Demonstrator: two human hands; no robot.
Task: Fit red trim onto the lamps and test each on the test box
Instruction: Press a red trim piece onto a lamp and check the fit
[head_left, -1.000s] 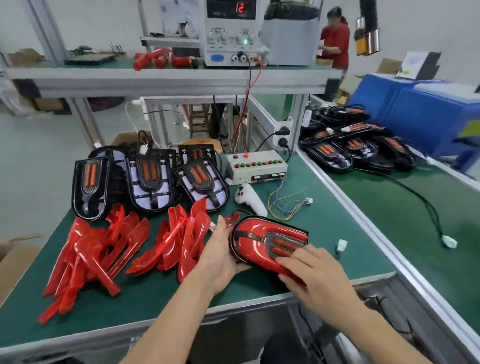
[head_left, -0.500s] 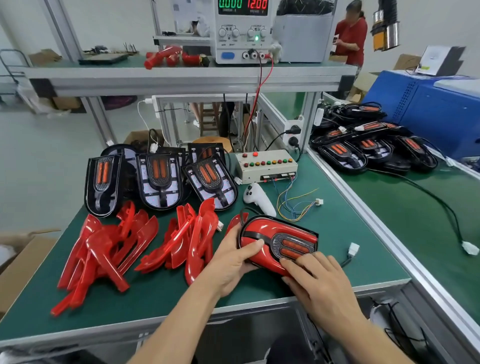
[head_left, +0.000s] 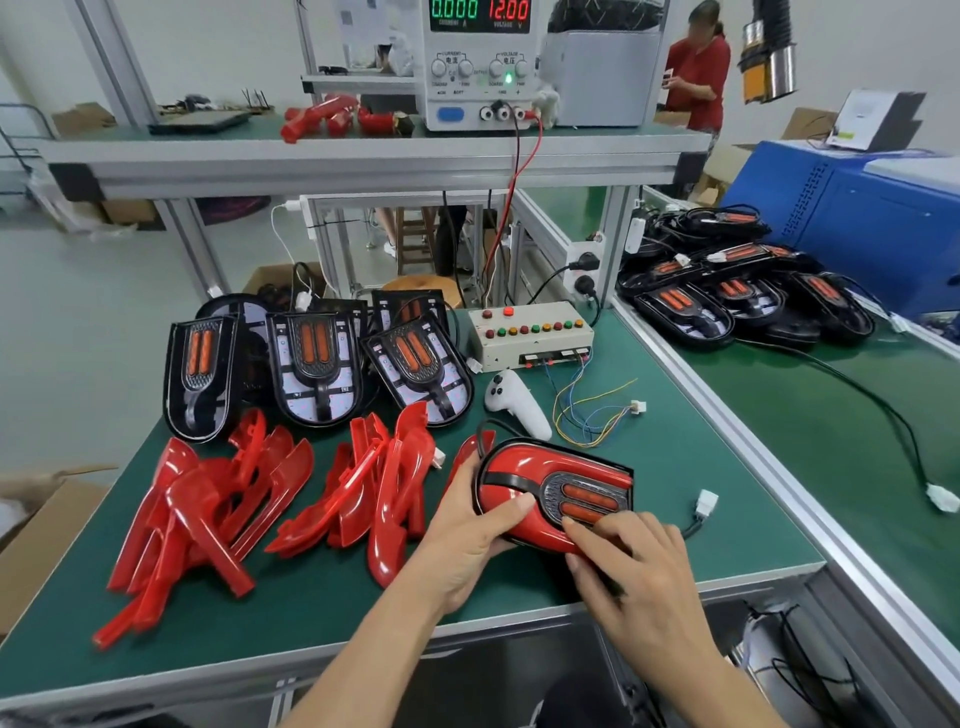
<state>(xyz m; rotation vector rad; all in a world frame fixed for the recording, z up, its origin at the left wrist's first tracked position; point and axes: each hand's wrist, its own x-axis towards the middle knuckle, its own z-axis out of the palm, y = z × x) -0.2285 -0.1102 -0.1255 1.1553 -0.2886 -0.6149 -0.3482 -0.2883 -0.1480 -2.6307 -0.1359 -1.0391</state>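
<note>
Red trim (head_left: 511, 486) is being pressed onto the lamp (head_left: 556, 493), left hand (head_left: 467, 535) gripping its end, right hand (head_left: 631, 566) pinching its near edge; plugging its connector (head_left: 705, 503) into the test box (head_left: 530, 335) likely follows.

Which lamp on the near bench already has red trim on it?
The lamp held in both hands at the front edge. The three lamps standing behind the loose trim pile are still bare black.
</note>
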